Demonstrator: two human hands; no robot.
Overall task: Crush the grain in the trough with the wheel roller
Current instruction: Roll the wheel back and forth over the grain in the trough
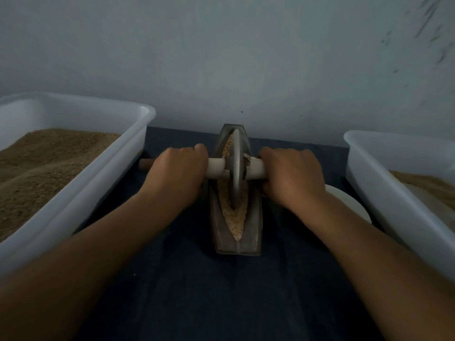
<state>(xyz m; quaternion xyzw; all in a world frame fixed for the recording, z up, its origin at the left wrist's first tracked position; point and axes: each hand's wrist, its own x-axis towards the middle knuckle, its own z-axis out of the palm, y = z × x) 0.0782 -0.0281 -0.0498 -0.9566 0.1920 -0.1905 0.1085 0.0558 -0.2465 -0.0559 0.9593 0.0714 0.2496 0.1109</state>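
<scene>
Trough [237, 244] sits centre on the dark cloth, long axis near to far, grain [234, 217] lying along its groove. Wheel roller [235, 168] stands upright in the groove, roughly mid-length, axle crosswise. To crush well: keep the wheel vertical, push down evenly on both sides, roll full strokes near to far so the grain at the tapered ends gets worked too. Left hand [178, 173] is wrapped tight round the left axle handle, right hand [293, 174] likewise on the right handle; both fully curled, knuckles up
</scene>
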